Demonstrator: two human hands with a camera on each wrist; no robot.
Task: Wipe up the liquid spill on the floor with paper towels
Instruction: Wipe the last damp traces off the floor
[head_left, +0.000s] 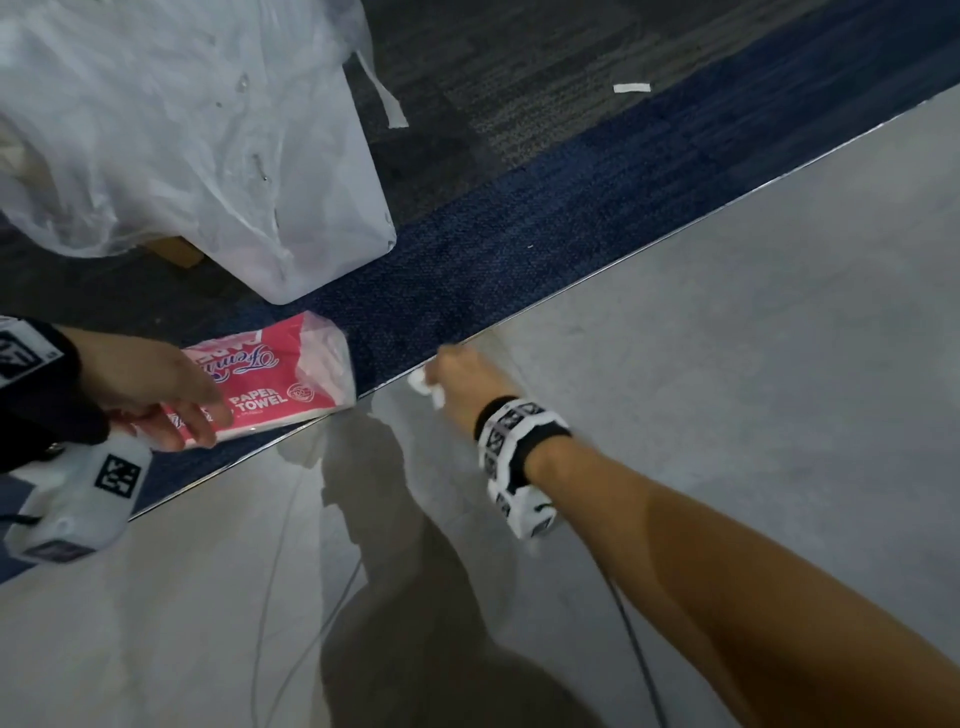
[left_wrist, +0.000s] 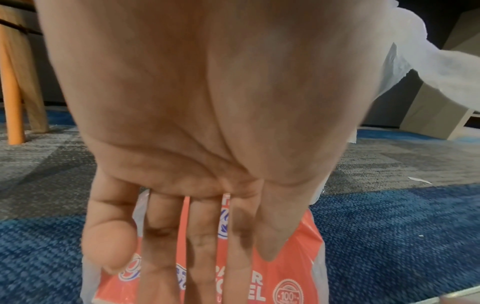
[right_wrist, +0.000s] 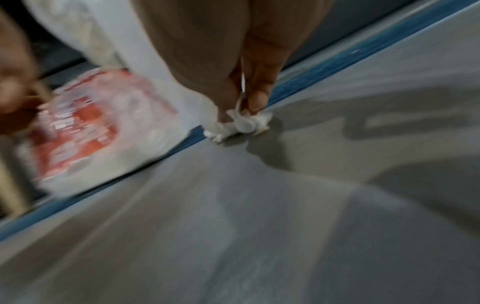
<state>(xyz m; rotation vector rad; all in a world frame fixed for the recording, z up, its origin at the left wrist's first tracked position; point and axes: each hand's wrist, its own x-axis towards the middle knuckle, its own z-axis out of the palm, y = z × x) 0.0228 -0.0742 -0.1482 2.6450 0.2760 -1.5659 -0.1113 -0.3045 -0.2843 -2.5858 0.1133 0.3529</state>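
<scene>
While the right hand (head_left: 462, 382) reaches out low over the grey floor (head_left: 727, 364), its fingers (right_wrist: 257, 100) are bunched tight round a crumpled white paper towel (right_wrist: 239, 124), pinching the wad right down on the floor surface. That wad sits just beside the metal strip (head_left: 675, 231) where the hard floor meets the blue carpet (head_left: 519, 249), and the right wrist view shows it touching the floor with a shadow close under it. Any liquid on the floor is hard to make out; there is only a faint sheen near the wad.

Over on the other side, the left hand (head_left: 161, 387) lies on the pink paper towel pack (head_left: 291, 379), fingers (left_wrist: 197, 257) straight and slightly spread across the wrapper, thumb tucked at the near edge. Whether the thumb grips beneath cannot be told. The pack lies flat on the blue carpet, one long edge right along the metal strip, near the wad but apart from it.

Behind the pack, a big white plastic bag (head_left: 208, 130) slumps on the carpet, and a small white paper strip (head_left: 632, 88) lies farther off on the grey carpet. Thin cables (head_left: 291, 597) trail across the floor below the arms.
</scene>
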